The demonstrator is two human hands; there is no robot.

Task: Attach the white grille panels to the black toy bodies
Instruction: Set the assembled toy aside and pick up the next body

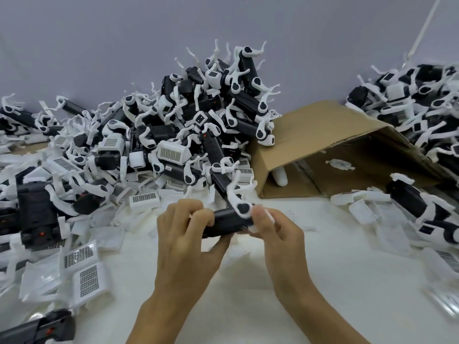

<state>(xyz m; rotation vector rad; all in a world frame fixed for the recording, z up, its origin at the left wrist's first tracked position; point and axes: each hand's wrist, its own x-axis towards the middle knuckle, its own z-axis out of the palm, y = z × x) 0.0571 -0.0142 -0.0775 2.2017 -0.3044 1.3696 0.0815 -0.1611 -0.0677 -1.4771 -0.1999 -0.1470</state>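
the person is holding one black toy body (pixel 227 223) up over the middle of the desk (pixel 335 281), toward its near edge, and both hands are working on it. the left hand (pixel 185 240) is curling its fingers and thumb around the left end of the body, gripping it firmly. the right hand (pixel 278 235) is pinching a small white piece (pixel 267 214) against the right end of the body, beside the body's white leg part (pixel 238 202); whether that piece is a grille panel being seated cannot be told, since the fingers are covering most of it. judging from this, the fitting step is under way on this one body. the next move is probably calling for a steady squeeze to seat the white piece while the left hand is bracing. loose white grille panels (pixel 85 269) are lying along the left edge, and a big pile of toy bodies (pixel 198 115) is crowding the far edge beside a tipped cardboard box (pixel 320 135).
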